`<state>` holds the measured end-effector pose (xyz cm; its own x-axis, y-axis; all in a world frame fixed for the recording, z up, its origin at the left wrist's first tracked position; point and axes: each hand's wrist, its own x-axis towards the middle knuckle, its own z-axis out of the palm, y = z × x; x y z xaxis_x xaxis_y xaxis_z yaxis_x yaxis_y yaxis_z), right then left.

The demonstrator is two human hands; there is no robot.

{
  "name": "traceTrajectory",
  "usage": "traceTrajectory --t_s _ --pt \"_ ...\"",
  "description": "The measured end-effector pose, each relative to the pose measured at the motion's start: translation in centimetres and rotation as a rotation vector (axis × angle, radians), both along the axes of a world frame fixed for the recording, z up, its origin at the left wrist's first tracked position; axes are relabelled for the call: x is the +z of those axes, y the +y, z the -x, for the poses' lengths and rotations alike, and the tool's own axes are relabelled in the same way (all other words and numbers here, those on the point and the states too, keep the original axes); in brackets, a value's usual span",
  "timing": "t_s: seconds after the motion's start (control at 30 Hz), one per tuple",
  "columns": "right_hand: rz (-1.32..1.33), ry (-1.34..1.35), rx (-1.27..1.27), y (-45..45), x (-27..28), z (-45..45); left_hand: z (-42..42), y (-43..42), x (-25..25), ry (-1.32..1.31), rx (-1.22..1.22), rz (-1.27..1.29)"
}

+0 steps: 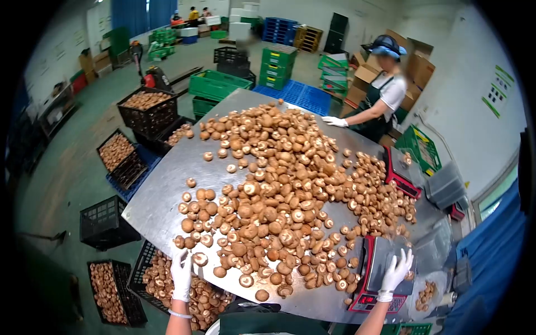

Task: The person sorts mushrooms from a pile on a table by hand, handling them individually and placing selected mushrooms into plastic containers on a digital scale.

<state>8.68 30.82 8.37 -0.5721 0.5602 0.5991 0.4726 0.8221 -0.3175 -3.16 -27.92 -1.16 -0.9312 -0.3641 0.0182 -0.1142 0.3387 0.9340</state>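
My left hand [181, 275], in a white glove, is at the near left edge of the metal table [162, 195], beside a single mushroom [200, 259]; its fingers are apart. White-gloved too, my right hand [397, 272] is over the red and silver scale [369, 279], with fingers spread. A few mushrooms show just beyond that hand, partly hidden by it. Between my hands a large pile of brown mushrooms [279, 195] spreads across the table.
Below the left table edge stands a black crate [146, 257] of mushrooms. A co-worker [385, 92] is at the far right side, one gloved hand on the table. A second scale [402, 181], clear plastic boxes [444, 184] and green crates [276, 64] surround the table.
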Motion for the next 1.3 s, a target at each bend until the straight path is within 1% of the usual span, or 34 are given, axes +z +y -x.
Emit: traceTrajectory --t_s 0.03,0.07,0.13,0.17,0.2,0.27,0.3,0.33,0.4,0.43,0.47,0.53,0.57,0.6,0.67,0.73,0.8,0.83,0.87,0.9,0.93,1.0,1.07,1.1,1.13,1.2,1.23,1.27,1.3 --pt "-0.004 -0.02 0.07 -1.6 0.1 0.9 -0.1 -0.4 -0.7 0.027 0.03 0.002" --pt "0.031 -0.04 0.122 -3.6 0.1 1.9 -0.3 -0.5 -0.8 0.04 0.031 0.093" --pt "0.162 -0.047 0.321 -8.2 -0.6 3.6 -0.7 0.3 0.4 0.054 0.075 0.078" --pt "0.204 -0.068 0.419 -10.7 -1.7 4.4 -0.9 0.1 -1.0 0.067 0.074 0.168" --pt "0.245 -0.081 0.517 -13.2 -2.7 5.4 -1.0 0.3 -1.4 0.083 0.054 0.2" --pt "0.159 -0.283 0.701 -17.8 -4.1 7.0 -1.0 0.8 -2.6 0.2 0.033 0.47" --pt "0.168 -0.332 0.754 -19.6 -4.8 7.7 -0.8 1.4 -1.3 0.122 -0.027 0.397" --pt "0.177 -0.386 0.805 -21.2 -5.6 8.3 -0.6 1.5 -1.2 0.114 -0.118 0.4" --pt "0.121 -0.443 0.834 -23.6 -7.4 9.4 -0.2 1.9 -1.6 0.145 -0.218 0.678" --pt "0.087 -0.492 0.835 -24.7 -8.2 9.8 0.0 2.0 -1.6 0.088 -0.263 0.718" --pt "-0.026 -0.514 0.809 -25.5 -9.2 10.0 0.1 2.1 -2.5 0.103 -0.251 0.719" --pt "-0.132 -0.566 0.766 -26.2 -10.3 10.2 0.7 1.7 -3.2 0.131 -0.252 0.706" --pt "-0.105 -0.564 0.736 -26.4 -10.6 10.3 0.5 1.4 -3.1 0.129 -0.249 0.702" --pt "-0.107 -0.57 0.735 -26.2 -10.8 10.2 0.1 1.1 -2.9 0.128 -0.191 0.614" --pt "-0.115 -0.543 0.758 -25.5 -11.3 10.2 -0.9 0.4 -0.4 0.12 -0.079 0.483" --pt "-0.127 -0.522 0.767 -25.1 -11.5 10.2 -1.8 -2.1 -1.9 0.188 0.103 0.503" --pt "-0.132 -0.531 0.759 -25.5 -11.2 10.2 -2.9 -5.5 -3.7 0.199 0.178 0.495" --pt "-0.121 -0.553 0.748 -25.7 -10.9 10.2 -3.6 -7.3 -4.1 0.134 0.193 0.556" --pt "-0.12 -0.54 0.741 -25.8 -10.9 10.3 -3.8 -8.0 -3.0 0.078 0.205 0.616" --pt "-0.132 -0.532 0.746 -25.7 -11.1 10.2 -4.4 -8.2 -1.7 -0.055 0.228 0.668" --pt "-0.144 -0.519 0.748 -25.5 -11.5 10.2 -4.5 -8.5 -1.5 -0.033 0.259 0.707" --pt "-0.102 -0.516 0.745 -25.3 -12.3 10.2 -3.6 -8.5 -0.7 0.084 0.225 0.778" --pt "-0.103 -0.547 0.743 -25.2 -12.2 10.3 -1.5 -6.8 1.9 0.27 0.068 0.718" --pt "-0.115 -0.546 0.747 -25.2 -12.4 10.3 -0.3 -5.1 5.1 0.229 -0.028 0.623" --pt "-0.119 -0.551 0.747 -25.1 -12.4 10.3 0.8 -3.3 8.7 0.288 -0.206 0.632" --pt "-0.107 -0.564 0.749 -25.1 -12.3 10.3 3.1 -0.2 14.0 0.327 -0.517 0.853" --pt "-0.115 -0.556 0.754 -25.1 -12.3 10.3 3.9 1.6 16.1 0.39 -0.602 0.956" --pt "-0.121 -0.549 0.758 -25.1 -12.4 10.3 4.5 3.5 18.4 0.317 -0.711 0.981" --pt "-0.137 -0.532 0.753 -25.1 -12.5 10.2 4.9 5.6 21.3 0.353 -0.785 1.063"
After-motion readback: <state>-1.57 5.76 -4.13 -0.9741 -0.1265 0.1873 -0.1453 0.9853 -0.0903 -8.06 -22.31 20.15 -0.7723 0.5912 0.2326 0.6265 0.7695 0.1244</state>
